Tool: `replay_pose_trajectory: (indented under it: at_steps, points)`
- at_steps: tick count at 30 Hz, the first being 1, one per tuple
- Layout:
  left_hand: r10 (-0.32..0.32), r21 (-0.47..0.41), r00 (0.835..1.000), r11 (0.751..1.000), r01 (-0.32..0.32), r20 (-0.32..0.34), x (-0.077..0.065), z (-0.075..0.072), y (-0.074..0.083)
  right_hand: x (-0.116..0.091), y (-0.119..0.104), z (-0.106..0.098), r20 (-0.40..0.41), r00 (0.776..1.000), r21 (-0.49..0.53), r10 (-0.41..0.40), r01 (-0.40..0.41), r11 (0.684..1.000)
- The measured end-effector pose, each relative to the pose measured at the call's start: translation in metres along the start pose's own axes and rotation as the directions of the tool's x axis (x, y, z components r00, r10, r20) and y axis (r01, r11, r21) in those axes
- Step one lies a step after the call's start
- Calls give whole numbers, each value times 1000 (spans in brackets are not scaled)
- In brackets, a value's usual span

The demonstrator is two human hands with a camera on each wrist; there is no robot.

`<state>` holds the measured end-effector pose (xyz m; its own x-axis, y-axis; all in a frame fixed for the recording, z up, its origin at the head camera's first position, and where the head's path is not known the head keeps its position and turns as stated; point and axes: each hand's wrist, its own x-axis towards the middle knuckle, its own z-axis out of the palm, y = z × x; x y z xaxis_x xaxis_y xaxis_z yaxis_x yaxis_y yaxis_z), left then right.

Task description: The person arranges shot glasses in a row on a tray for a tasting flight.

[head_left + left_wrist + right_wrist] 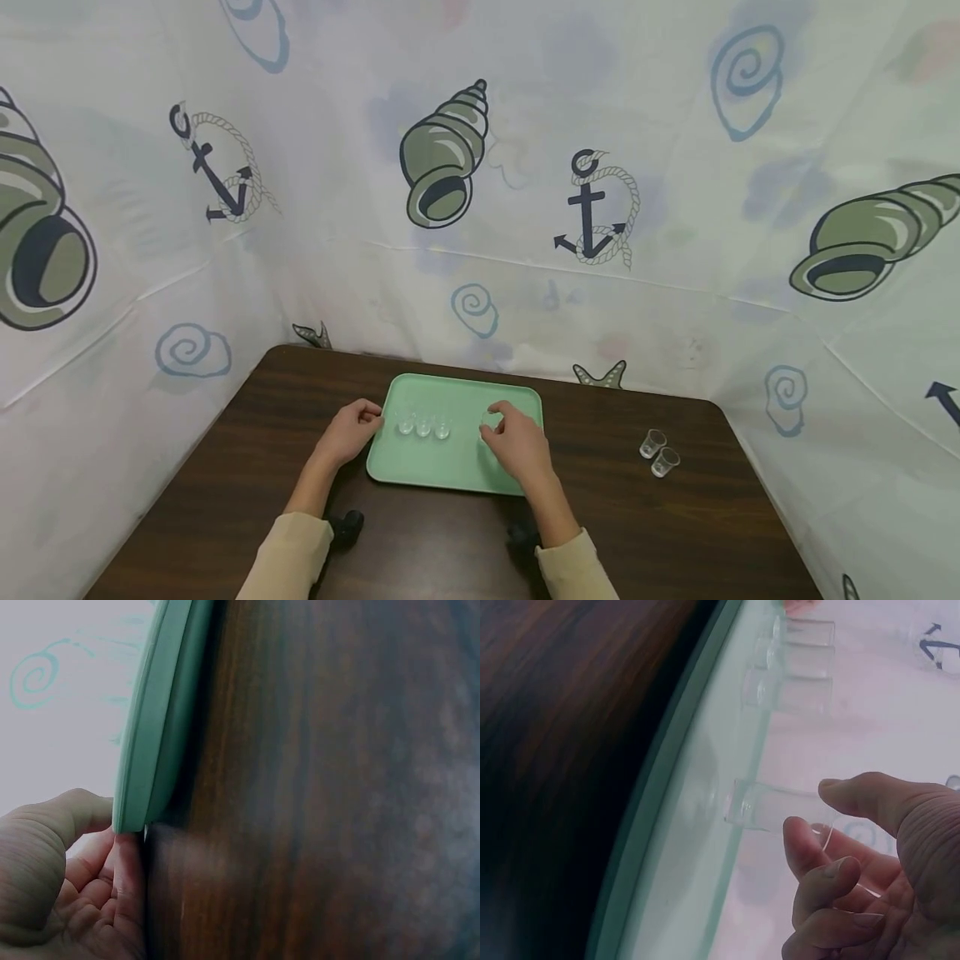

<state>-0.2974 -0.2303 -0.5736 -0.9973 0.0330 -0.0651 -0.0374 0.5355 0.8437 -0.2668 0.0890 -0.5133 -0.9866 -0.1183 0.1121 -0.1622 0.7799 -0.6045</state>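
Observation:
A mint-green tray (457, 467) lies on the table, with three small clear shot glasses (423, 428) in a row on its left half. At the tray's left edge, my left hand (349, 429) pinches the rim, thumb on one side and fingers on the other in the left wrist view. My right hand (521, 446) is over the right half of the tray. Between its thumb and fingers it holds another clear shot glass (765, 808) near the mouth, base toward the tray, apart from the row.
Two more shot glasses (658, 454) stand close together on the dark wooden table (600, 517), right of the tray. A white cloth (337, 192) printed with shells and anchors hangs around the table's back and sides.

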Motion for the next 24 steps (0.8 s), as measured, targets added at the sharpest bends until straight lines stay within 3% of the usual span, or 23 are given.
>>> replay_pose_trajectory:
  at_steps: [8,24]
  points:
    - [-1,-1,1000,1000,1,5,0,-1,2,4,-11,7,49,999,14,4,-5,1000]
    - [-1,-10,1000,1000,0,-7,-2,-1,4,4,-24,19,34,999,-22,4,-3,1000]
